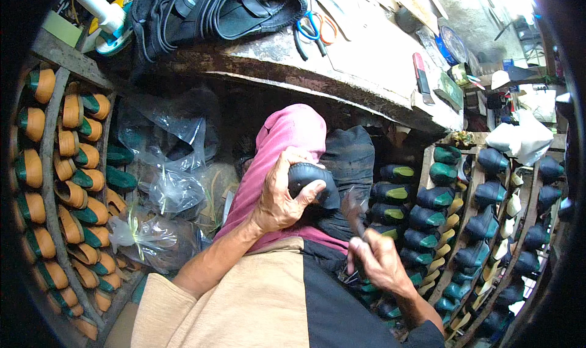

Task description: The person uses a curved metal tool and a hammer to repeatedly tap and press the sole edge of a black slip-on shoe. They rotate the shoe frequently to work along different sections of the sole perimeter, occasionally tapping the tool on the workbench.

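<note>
My left hand (274, 198) is wrapped round a rounded black leather shoe (317, 189), its thumb lying across the near side. The shoe rests over my lap, against a pink cloth (293, 128) that covers one knee. To the right of it, my right hand (377, 259) is closed round the handle of a hammer (355, 217). The hammer's head is blurred and points up toward the shoe, a little apart from it. The underside of the shoe is hidden by my fingers.
A worn workbench (372, 73) stands ahead, bearing black leather uppers (244, 9), scissors (317, 28) and a red-handled knife (421, 73). Racks of tan shoes (70, 195) rise at left, racks of black shoes (479, 192) at right. Plastic bags (165, 189) lie beside my left arm.
</note>
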Demonstrator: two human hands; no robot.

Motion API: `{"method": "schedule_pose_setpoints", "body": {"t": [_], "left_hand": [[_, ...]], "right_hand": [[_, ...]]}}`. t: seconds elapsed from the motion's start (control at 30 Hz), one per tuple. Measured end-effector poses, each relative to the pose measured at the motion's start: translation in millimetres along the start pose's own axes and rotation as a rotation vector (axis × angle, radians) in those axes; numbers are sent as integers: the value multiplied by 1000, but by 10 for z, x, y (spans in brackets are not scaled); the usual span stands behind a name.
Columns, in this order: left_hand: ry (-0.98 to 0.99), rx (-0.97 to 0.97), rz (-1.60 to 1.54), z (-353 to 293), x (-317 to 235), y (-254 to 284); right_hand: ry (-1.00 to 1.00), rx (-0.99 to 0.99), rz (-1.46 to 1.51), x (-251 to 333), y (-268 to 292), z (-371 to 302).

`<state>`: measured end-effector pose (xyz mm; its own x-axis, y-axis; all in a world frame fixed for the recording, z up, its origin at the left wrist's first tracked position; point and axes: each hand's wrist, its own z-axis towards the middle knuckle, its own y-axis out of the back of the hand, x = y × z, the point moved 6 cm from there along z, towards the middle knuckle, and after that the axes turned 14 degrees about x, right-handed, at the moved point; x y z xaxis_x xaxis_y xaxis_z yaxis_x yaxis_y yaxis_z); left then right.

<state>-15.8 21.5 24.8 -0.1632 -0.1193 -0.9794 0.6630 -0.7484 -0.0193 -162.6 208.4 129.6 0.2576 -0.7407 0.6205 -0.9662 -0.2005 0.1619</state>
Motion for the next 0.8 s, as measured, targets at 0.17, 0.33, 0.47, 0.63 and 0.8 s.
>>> {"method": "schedule_pose_setpoints", "body": {"t": [0.17, 0.33, 0.47, 0.63, 0.8], "left_hand": [[-13, 35, 115, 1, -62, 29], [71, -8, -28, -14, 96, 60], [180, -140, 92, 151, 412, 260], [174, -163, 57, 177, 601, 282], [156, -204, 46, 146, 538, 285]], "right_hand": [[287, -211, -61, 416, 49, 314], [350, -265, -298, 547, 324, 622], [446, -535, -5, 609, 1479, 1291], [285, -939, -340, 531, 2667, 2233], [277, -1055, -617, 576, 3008, 2586]]}}
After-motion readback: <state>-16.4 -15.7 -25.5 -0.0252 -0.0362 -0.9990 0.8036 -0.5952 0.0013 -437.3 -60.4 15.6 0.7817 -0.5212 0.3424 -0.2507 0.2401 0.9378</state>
